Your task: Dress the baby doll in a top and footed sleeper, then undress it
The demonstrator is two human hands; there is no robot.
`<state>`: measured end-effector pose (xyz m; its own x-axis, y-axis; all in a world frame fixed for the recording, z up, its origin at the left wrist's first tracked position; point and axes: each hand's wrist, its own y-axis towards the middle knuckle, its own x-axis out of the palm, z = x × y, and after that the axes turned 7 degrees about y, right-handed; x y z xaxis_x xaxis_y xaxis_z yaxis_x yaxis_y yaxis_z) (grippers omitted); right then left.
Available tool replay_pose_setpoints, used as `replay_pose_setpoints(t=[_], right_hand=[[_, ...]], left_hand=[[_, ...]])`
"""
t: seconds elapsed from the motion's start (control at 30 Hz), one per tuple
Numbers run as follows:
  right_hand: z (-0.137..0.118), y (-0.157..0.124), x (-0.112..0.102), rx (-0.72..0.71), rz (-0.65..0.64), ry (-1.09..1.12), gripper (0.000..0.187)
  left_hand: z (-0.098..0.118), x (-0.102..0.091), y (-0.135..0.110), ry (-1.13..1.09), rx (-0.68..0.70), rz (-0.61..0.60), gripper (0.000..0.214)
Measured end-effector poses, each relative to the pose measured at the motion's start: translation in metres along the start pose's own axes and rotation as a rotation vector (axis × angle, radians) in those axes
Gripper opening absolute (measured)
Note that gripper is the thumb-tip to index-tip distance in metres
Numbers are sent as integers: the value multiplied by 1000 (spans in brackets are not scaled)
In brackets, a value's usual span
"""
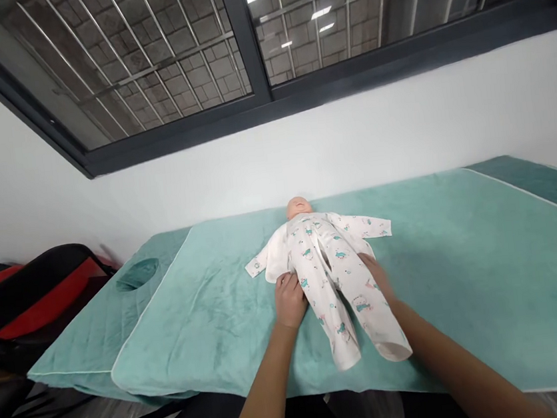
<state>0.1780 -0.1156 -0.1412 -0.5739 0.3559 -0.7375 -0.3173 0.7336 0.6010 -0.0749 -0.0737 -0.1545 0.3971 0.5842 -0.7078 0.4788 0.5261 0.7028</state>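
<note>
1. Head view: doll (298, 207) in a printed sleepsuit (336, 276) lies face-up on the teal towel (209, 311), head far.
2. Left hand (290, 298): grip curled, pinching the sleepsuit's left edge at the hip.
3. Right hand (377, 277) touches the sleepsuit's right side; I cannot tell its grip.

A baby doll (299, 206) is lying on its back on a teal towel (465, 261) covering a massage table (531, 180), wearing a white dinosaur-print sleepsuit (331, 277). The left hand (289, 299) is pressing against the sleepsuit's edge at the doll's hip, and the right hand (377, 277) is resting against the opposite side. A red and black chair (31, 294) is standing beside the table.
</note>
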Motion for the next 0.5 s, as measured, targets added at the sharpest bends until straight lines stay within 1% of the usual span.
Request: replay_pose_setpoints(t=[0.1, 0.17, 0.23, 0.33, 0.43, 0.5], right_hand=[[16, -22, -17, 119, 106, -71, 38], [24, -31, -26, 118, 129, -104, 42], [28, -35, -32, 75, 123, -124, 42], [27, -34, -36, 16, 105, -131, 38], [24, -33, -35, 13, 74, -97, 36], [28, -33, -33, 27, 39, -20, 35]], left_hand=[[-1, 0, 0, -5, -1, 8, 23], [-1, -1, 0, -12, -4, 17, 24], [-1, -2, 0, -16, -17, 31, 26], [1, -4, -3, -30, -40, 51, 29], [5, -5, -10, -73, -55, 55, 30], [6, -4, -14, -112, -78, 56, 28]])
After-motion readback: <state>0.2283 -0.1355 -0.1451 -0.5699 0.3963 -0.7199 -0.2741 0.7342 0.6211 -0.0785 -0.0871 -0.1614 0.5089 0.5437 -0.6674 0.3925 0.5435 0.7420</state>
